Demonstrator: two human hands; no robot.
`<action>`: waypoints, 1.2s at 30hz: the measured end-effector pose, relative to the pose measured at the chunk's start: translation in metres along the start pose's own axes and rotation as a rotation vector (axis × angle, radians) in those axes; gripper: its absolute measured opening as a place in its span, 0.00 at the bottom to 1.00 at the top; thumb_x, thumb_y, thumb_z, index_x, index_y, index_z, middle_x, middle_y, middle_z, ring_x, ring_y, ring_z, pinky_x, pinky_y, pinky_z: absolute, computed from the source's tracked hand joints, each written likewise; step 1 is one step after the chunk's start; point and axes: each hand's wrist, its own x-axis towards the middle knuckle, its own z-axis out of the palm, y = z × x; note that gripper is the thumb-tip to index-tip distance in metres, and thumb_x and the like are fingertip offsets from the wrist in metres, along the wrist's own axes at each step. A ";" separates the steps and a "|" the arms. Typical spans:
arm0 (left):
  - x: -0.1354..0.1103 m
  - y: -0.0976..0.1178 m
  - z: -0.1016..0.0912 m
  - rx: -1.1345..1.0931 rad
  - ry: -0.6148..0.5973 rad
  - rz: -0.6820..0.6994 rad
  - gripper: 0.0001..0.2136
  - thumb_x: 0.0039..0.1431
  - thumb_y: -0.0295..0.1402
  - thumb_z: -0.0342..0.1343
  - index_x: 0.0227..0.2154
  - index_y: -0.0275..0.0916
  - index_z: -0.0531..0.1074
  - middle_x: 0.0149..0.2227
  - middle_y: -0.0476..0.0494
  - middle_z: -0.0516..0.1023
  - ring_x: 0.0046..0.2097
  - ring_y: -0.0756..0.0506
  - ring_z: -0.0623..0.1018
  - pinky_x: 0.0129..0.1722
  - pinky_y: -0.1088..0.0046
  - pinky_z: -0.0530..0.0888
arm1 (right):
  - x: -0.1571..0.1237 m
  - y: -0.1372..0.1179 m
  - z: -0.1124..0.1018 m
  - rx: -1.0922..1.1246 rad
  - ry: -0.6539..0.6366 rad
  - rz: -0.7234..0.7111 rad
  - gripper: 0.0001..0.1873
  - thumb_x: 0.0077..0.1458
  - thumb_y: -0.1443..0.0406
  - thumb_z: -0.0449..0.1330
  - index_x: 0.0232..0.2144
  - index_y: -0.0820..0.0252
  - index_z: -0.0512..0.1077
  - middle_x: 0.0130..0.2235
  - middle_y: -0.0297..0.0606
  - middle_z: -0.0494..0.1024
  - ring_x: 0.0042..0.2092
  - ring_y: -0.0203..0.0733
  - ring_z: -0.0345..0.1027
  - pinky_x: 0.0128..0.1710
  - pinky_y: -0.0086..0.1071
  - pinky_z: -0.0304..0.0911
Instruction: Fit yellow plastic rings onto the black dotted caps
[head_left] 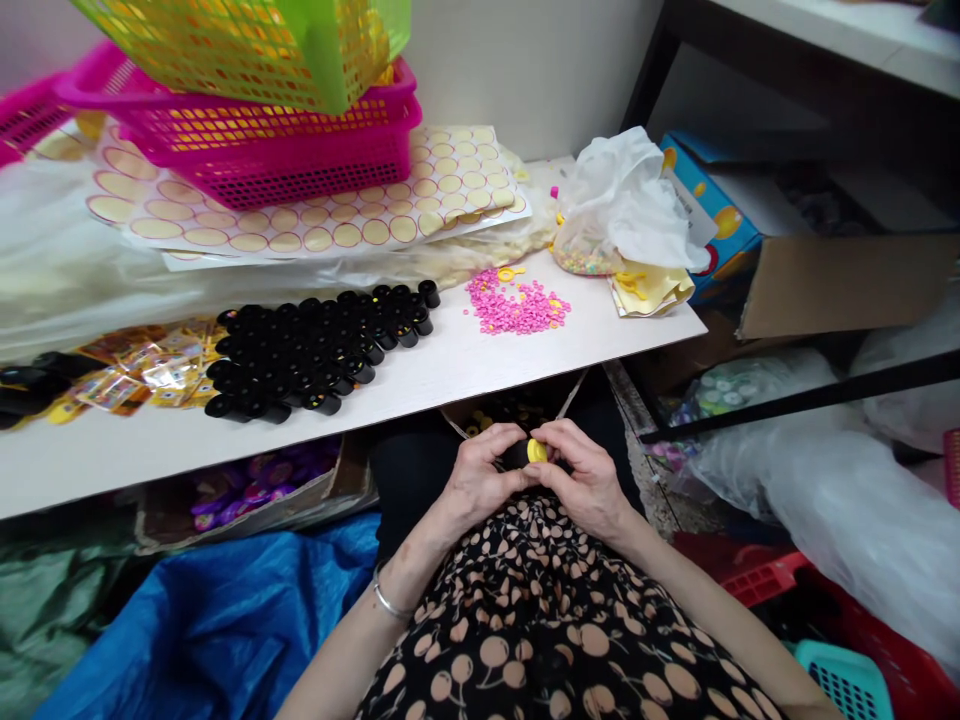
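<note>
My left hand (480,475) and my right hand (589,478) meet in my lap, just below the white table's front edge (450,385). The left hand's fingers are wrapped round a small black cylinder (516,455). The right hand pinches a small yellow ring (537,451) against the cylinder's end. On the table lie several black cylinders (315,345) in rows, a heap of small pink rings (517,305) and a few yellow rings (510,273).
Pink and green baskets (285,140) stand on sheets of round stickers (315,215) at the back. A white plastic bag (622,205) lies at the table's right end. A blue sheet (225,610), cardboard boxes and plastic bags crowd the floor. A dark shelf frame (795,400) is at right.
</note>
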 end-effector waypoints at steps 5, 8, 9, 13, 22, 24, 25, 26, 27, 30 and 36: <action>-0.002 0.006 -0.004 -0.047 -0.061 -0.037 0.14 0.49 0.34 0.60 0.40 0.35 0.75 0.34 0.43 0.78 0.34 0.47 0.77 0.35 0.72 0.74 | -0.001 -0.006 -0.004 -0.066 -0.024 -0.086 0.14 0.53 0.69 0.56 0.44 0.58 0.69 0.37 0.40 0.68 0.36 0.38 0.63 0.36 0.34 0.62; -0.005 0.004 0.002 0.103 0.124 0.190 0.13 0.49 0.29 0.60 0.39 0.35 0.75 0.34 0.41 0.78 0.35 0.46 0.77 0.37 0.71 0.75 | -0.001 -0.010 -0.003 -0.053 0.024 -0.020 0.10 0.52 0.67 0.58 0.39 0.59 0.71 0.32 0.37 0.67 0.32 0.36 0.61 0.31 0.32 0.61; -0.006 0.004 0.005 0.155 0.186 0.253 0.12 0.49 0.28 0.59 0.39 0.35 0.75 0.35 0.40 0.78 0.36 0.46 0.78 0.38 0.70 0.76 | -0.001 -0.011 -0.003 -0.025 0.044 0.028 0.08 0.51 0.66 0.59 0.36 0.58 0.72 0.30 0.36 0.67 0.30 0.35 0.61 0.29 0.31 0.60; -0.003 0.008 0.011 0.162 0.275 0.264 0.12 0.49 0.29 0.59 0.39 0.37 0.74 0.36 0.40 0.78 0.36 0.46 0.77 0.37 0.70 0.76 | 0.000 -0.013 -0.003 0.068 0.102 0.170 0.06 0.48 0.63 0.62 0.31 0.58 0.73 0.27 0.33 0.67 0.27 0.33 0.59 0.24 0.28 0.58; -0.002 0.011 0.009 -0.024 0.221 0.127 0.12 0.47 0.34 0.62 0.35 0.36 0.74 0.32 0.42 0.77 0.33 0.48 0.76 0.34 0.73 0.74 | 0.004 -0.022 -0.006 -0.051 0.028 0.058 0.09 0.49 0.63 0.61 0.35 0.58 0.72 0.32 0.36 0.66 0.30 0.34 0.60 0.27 0.30 0.60; -0.004 0.010 0.008 0.000 0.212 0.140 0.11 0.48 0.34 0.61 0.35 0.36 0.74 0.33 0.43 0.77 0.34 0.48 0.76 0.35 0.73 0.74 | 0.007 -0.021 -0.006 -0.058 0.042 0.100 0.08 0.46 0.61 0.63 0.27 0.59 0.71 0.27 0.33 0.64 0.26 0.32 0.57 0.23 0.28 0.56; -0.004 0.009 0.008 -0.008 0.206 0.129 0.12 0.47 0.35 0.62 0.36 0.36 0.74 0.33 0.42 0.77 0.34 0.48 0.76 0.35 0.73 0.74 | 0.008 -0.021 -0.006 -0.051 0.039 0.120 0.09 0.45 0.61 0.64 0.25 0.59 0.70 0.26 0.32 0.64 0.25 0.32 0.56 0.22 0.28 0.55; -0.005 0.009 0.007 -0.024 0.200 0.111 0.13 0.47 0.35 0.62 0.36 0.36 0.74 0.34 0.42 0.77 0.34 0.48 0.76 0.35 0.72 0.74 | 0.008 -0.020 -0.006 -0.038 0.032 0.135 0.09 0.45 0.60 0.64 0.24 0.59 0.70 0.26 0.32 0.63 0.25 0.31 0.55 0.22 0.27 0.54; -0.005 0.009 0.007 -0.044 0.195 0.091 0.14 0.46 0.34 0.63 0.37 0.35 0.74 0.34 0.42 0.77 0.35 0.47 0.76 0.36 0.72 0.74 | 0.008 -0.019 -0.006 -0.012 0.027 0.150 0.09 0.45 0.60 0.64 0.25 0.59 0.71 0.27 0.32 0.64 0.26 0.31 0.56 0.22 0.27 0.54; -0.005 0.009 0.006 -0.088 0.191 0.085 0.15 0.46 0.33 0.63 0.39 0.37 0.74 0.37 0.41 0.77 0.38 0.46 0.76 0.39 0.69 0.74 | 0.005 -0.014 -0.004 0.193 0.004 0.242 0.11 0.46 0.59 0.63 0.32 0.58 0.72 0.31 0.33 0.67 0.29 0.32 0.59 0.26 0.27 0.58; -0.004 0.008 0.006 -0.009 0.292 0.186 0.14 0.44 0.31 0.64 0.38 0.42 0.76 0.44 0.40 0.74 0.46 0.42 0.72 0.46 0.61 0.71 | 0.000 -0.011 0.004 0.726 -0.100 0.524 0.21 0.45 0.57 0.64 0.42 0.58 0.70 0.35 0.35 0.70 0.30 0.33 0.63 0.28 0.27 0.65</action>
